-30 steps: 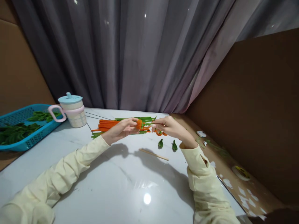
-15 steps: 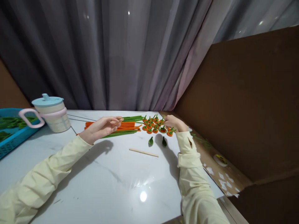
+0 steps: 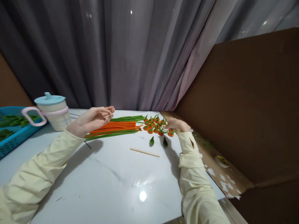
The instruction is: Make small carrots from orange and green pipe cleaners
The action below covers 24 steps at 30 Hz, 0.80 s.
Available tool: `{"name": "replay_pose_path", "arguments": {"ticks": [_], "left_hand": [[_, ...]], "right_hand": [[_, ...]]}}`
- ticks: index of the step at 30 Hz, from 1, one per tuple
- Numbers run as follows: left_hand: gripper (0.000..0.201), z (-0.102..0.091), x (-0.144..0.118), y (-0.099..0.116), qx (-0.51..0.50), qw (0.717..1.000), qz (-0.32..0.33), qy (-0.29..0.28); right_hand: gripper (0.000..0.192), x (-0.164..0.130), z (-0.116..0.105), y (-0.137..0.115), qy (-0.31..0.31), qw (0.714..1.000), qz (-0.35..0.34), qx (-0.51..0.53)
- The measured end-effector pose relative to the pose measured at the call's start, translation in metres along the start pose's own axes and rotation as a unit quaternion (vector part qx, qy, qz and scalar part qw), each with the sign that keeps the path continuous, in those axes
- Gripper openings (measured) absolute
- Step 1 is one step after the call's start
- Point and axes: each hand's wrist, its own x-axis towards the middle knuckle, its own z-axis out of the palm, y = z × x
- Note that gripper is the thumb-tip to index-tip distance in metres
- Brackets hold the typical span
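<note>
My left hand (image 3: 93, 119) hangs over the left part of the stem bundles, fingers apart and slightly curled, with nothing visible in it. Below it lie orange pipe cleaners (image 3: 121, 125), with green pipe cleaners (image 3: 128, 118) along both sides. My right hand (image 3: 176, 124) reaches in from the right, its fingertips closed on the edge of a pale green-and-white ring-shaped roll (image 3: 164, 129). Close around it stand several small orange pumpkins (image 3: 150, 130) with green stems. Two dark green leaf-like pieces (image 3: 151, 141) lie nearer to me. The right fingertips are partly hidden.
A thin wooden stick (image 3: 144, 152) lies mid-table. At left stand a lidded cup (image 3: 54, 113) with a pink handle and a blue basket (image 3: 14, 137) holding green pieces. Brown cardboard (image 3: 245, 109) walls the right side, with a yellow-centred roll (image 3: 221, 161) and paper scraps beside the table.
My left hand has moved left and a little up, away from the middle of the pipe cleaners. My right hand's fingers have come down onto the ring-shaped roll, which has shifted slightly.
</note>
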Motion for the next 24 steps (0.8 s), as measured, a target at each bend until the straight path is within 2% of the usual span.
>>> {"name": "replay_pose_path", "arguments": {"ticks": [2, 5, 6, 7, 8, 9, 11, 13, 15, 17, 18, 19, 20, 21, 22, 24], "left_hand": [[0.025, -0.001, -0.004, 0.011, 0.001, 1.000, 0.024, 0.008], [0.020, -0.001, -0.015, 0.028, 0.006, 0.997, 0.070, 0.022], [0.017, -0.001, -0.018, 0.032, 0.034, 0.994, 0.099, 0.023], [0.012, -0.001, -0.022, 0.034, 0.083, 0.987, 0.139, 0.025], [0.008, -0.002, -0.025, 0.032, 0.151, 0.970, 0.187, 0.027], [0.008, -0.004, -0.028, 0.027, 0.244, 0.935, 0.254, 0.042], [0.014, -0.014, -0.032, 0.008, 0.321, 0.895, 0.302, 0.066], [0.030, -0.029, -0.034, -0.021, 0.409, 0.846, 0.333, 0.073], [0.034, -0.049, -0.036, -0.053, 0.486, 0.804, 0.341, 0.028], [0.034, -0.070, -0.037, -0.080, 0.636, 0.647, 0.406, -0.112], [0.032, -0.079, -0.038, -0.091, 0.676, 0.571, 0.438, -0.161], [0.031, -0.087, -0.038, -0.100, 0.697, 0.507, 0.470, -0.192], [0.029, -0.093, -0.039, -0.106, 0.708, 0.458, 0.496, -0.207], [0.028, -0.098, -0.039, -0.111, 0.716, 0.426, 0.510, -0.212], [0.029, -0.102, -0.039, -0.115, 0.720, 0.413, 0.513, -0.218], [0.033, -0.106, -0.038, -0.117, 0.730, 0.409, 0.504, -0.211]], "right_hand": [[0.024, -0.016, -0.022, -0.001, -0.012, 1.000, 0.013, -0.015], [0.036, -0.055, -0.058, -0.012, 0.040, 0.999, 0.004, -0.018], [0.039, -0.069, -0.067, -0.018, 0.075, 0.997, -0.012, -0.009], [0.043, -0.084, -0.074, -0.025, 0.139, 0.989, -0.047, 0.019], [0.047, -0.096, -0.076, -0.033, 0.192, 0.978, -0.074, 0.037], [0.049, -0.106, -0.074, -0.041, 0.232, 0.967, -0.097, 0.043], [0.050, -0.115, -0.054, -0.057, 0.290, 0.943, -0.159, 0.035], [0.046, -0.112, -0.016, -0.073, 0.280, 0.923, -0.265, 0.012], [0.038, -0.102, 0.031, -0.089, 0.264, 0.894, -0.361, -0.007], [0.034, -0.093, 0.077, -0.103, 0.270, 0.868, -0.416, -0.003], [0.033, -0.090, 0.096, -0.109, 0.266, 0.862, -0.432, 0.000], [0.033, -0.089, 0.112, -0.114, 0.262, 0.853, -0.451, 0.004], [0.033, -0.088, 0.124, -0.118, 0.253, 0.845, -0.472, 0.006], [0.033, -0.088, 0.133, -0.120, 0.240, 0.837, -0.492, 0.006], [0.034, -0.088, 0.139, -0.121, 0.226, 0.833, -0.505, 0.012], [0.033, -0.086, 0.147, -0.116, 0.205, 0.835, -0.509, 0.036]]}}
